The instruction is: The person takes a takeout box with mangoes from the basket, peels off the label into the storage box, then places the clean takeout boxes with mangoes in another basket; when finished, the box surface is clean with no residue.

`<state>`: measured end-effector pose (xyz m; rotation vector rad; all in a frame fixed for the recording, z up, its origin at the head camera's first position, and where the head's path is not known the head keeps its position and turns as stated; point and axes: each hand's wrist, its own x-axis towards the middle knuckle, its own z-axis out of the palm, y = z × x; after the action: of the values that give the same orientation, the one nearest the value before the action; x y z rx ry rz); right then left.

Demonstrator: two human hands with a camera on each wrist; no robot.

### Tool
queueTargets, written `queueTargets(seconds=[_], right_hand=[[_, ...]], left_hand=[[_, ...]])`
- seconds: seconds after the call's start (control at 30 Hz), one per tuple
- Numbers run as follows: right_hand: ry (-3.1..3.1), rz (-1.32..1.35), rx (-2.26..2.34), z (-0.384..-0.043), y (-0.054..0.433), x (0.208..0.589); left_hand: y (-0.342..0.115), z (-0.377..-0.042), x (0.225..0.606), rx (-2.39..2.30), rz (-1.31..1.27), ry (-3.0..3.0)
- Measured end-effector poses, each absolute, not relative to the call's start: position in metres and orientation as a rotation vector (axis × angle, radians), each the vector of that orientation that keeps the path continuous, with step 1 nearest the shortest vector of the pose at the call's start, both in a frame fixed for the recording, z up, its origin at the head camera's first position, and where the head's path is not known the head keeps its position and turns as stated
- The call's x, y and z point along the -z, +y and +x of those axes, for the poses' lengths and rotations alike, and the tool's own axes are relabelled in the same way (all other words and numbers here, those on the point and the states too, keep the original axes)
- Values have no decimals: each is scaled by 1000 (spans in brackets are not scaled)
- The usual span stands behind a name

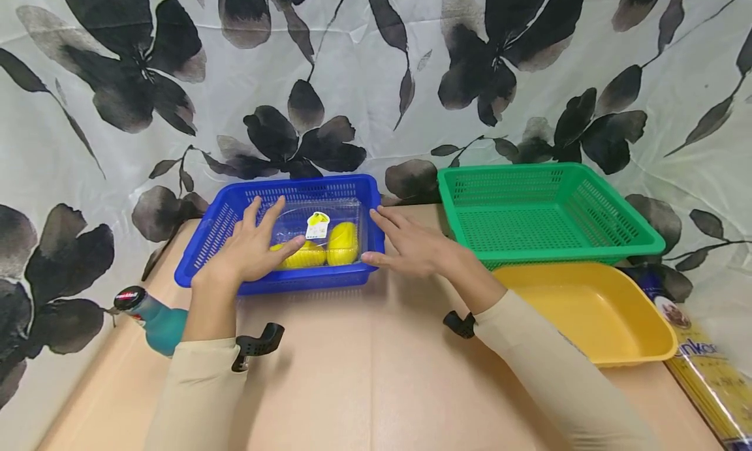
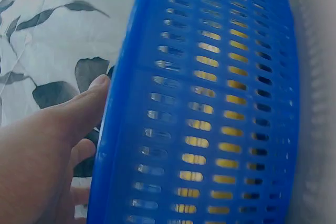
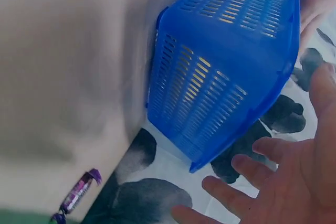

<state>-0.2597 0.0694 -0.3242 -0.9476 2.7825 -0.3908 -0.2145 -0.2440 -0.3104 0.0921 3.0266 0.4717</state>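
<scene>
A blue perforated basket point(image 1: 305, 282) stands on the table, holding a clear plastic box point(image 1: 299, 216) with yellow fruit point(image 1: 343, 243) inside and a label on its lid. Over the basket's front left, my left hand point(image 1: 241, 248) is spread, its fingers reaching above the box; whether it touches the lid I cannot tell. At the basket's right rim is my right hand point(image 1: 417, 245), fingers extended. In the right wrist view that hand point(image 3: 294, 177) has its fingers spread beside the basket point(image 3: 210, 77), holding nothing. The left wrist view has the left thumb near the rim.
To the right stand a green basket point(image 1: 555, 222) and a yellow tub point(image 1: 587, 307). A spaghetti pack point(image 1: 705, 373) lies at the far right. A teal bottle point(image 1: 161, 324) is left of my left forearm. The right wrist view shows a purple-wrapped candy point(image 3: 79, 192) on the table.
</scene>
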Motion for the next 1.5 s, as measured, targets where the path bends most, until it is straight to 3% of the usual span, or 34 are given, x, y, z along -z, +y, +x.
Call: queueTargets(seconds=[0.43,1.5], right_hand=[[2675,-871,426,-266,58,329],[2722,-897,290,-267,58,314]], left_hand=[[-266,-223,295,-535,7,2842],[-274,-241,321,-834,-115,2786]])
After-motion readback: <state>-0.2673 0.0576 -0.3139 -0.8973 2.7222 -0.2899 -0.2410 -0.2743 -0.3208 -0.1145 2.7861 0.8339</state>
